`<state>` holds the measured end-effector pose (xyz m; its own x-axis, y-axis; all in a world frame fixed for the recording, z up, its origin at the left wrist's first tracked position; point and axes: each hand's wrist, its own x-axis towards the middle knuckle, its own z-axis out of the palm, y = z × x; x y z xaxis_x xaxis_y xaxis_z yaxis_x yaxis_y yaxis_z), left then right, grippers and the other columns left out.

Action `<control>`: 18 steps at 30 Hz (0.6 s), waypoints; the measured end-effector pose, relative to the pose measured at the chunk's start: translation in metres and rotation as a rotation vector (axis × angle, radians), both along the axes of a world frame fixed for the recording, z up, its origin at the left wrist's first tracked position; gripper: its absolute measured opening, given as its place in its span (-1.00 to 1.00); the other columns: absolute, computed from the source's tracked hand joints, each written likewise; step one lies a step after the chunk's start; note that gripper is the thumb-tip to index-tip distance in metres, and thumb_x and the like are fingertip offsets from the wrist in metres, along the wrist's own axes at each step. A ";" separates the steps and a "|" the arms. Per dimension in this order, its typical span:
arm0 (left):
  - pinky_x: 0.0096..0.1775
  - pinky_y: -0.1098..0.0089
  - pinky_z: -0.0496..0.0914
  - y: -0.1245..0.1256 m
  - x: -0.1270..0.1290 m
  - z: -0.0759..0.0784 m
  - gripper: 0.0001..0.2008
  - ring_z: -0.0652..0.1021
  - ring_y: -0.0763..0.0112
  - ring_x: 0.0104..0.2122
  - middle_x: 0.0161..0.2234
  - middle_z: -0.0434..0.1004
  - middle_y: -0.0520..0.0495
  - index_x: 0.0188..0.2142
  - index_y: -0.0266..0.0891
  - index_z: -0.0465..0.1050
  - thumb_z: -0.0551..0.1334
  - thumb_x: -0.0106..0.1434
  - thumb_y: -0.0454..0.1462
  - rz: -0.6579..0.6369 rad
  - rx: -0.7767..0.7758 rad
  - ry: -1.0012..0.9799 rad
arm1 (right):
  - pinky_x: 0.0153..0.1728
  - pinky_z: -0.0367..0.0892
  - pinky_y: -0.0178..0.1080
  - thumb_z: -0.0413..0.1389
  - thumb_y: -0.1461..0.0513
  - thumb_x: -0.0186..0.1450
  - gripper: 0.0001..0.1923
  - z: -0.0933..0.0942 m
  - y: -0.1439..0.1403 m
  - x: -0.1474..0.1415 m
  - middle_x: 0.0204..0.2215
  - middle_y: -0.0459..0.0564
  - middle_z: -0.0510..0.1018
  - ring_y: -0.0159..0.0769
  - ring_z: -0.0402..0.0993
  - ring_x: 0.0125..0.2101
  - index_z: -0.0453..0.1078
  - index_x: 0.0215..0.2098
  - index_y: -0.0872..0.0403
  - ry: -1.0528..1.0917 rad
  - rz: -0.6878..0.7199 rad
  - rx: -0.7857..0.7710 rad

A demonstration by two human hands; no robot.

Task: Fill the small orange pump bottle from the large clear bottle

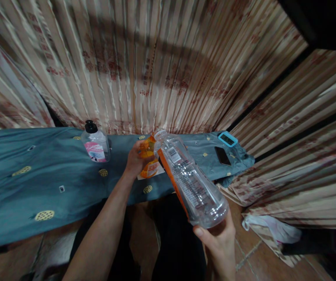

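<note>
Ideally, hold the tilt steady: right hand (pixel 218 239) grips clear bottle (pixel 195 187) by base; left hand (pixel 135 159) clasps orange bottle (pixel 149 169).

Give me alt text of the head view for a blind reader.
The right hand holds a tilted clear bottle near its base, mouth toward an orange bottle in the left hand. On the teal cloth, a black-capped bottle stands at left; a dark phone and blue-framed device are at right.
</note>
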<state>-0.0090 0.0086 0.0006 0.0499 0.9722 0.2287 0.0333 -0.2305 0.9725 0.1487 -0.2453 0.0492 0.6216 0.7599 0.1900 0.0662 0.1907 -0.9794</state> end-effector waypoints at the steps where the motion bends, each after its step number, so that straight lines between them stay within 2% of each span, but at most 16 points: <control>1: 0.05 0.16 0.50 0.000 0.000 0.000 -0.42 0.64 0.12 -0.09 -0.14 0.68 -0.07 -0.11 -0.17 0.48 0.50 -0.18 -0.15 0.003 -0.002 0.003 | -0.02 0.56 -0.09 0.57 0.13 -0.10 -0.02 0.000 0.000 0.000 0.08 0.20 0.69 0.04 0.69 0.01 0.39 0.25 0.11 0.010 0.006 0.006; 8: 0.06 0.15 0.50 0.003 0.001 -0.004 -0.42 0.63 0.13 -0.07 -0.12 0.67 -0.06 -0.11 -0.16 0.48 0.50 -0.18 -0.16 0.000 -0.004 0.005 | -0.06 0.57 -0.10 0.57 0.16 -0.13 -0.01 0.004 0.001 -0.002 0.06 0.23 0.70 0.06 0.70 0.00 0.39 0.24 0.12 0.037 -0.003 -0.004; 14: 0.06 0.16 0.48 0.002 0.001 -0.005 -0.41 0.63 0.13 -0.07 -0.12 0.66 -0.05 -0.11 -0.16 0.48 0.50 -0.19 -0.16 0.005 -0.029 -0.008 | 0.00 0.53 -0.15 0.56 0.16 -0.10 0.01 0.001 -0.001 0.000 0.15 0.25 0.65 0.06 0.66 0.08 0.35 0.27 0.13 0.055 0.008 -0.016; 18: 0.09 0.16 0.46 0.000 0.000 -0.004 -0.40 0.63 0.14 -0.07 -0.12 0.66 -0.04 -0.11 -0.16 0.48 0.51 -0.19 -0.16 -0.018 -0.039 -0.033 | -0.04 0.55 -0.17 0.57 0.14 -0.13 0.02 0.000 0.000 0.002 0.09 0.24 0.69 0.05 0.70 0.02 0.36 0.25 0.16 0.016 -0.017 -0.008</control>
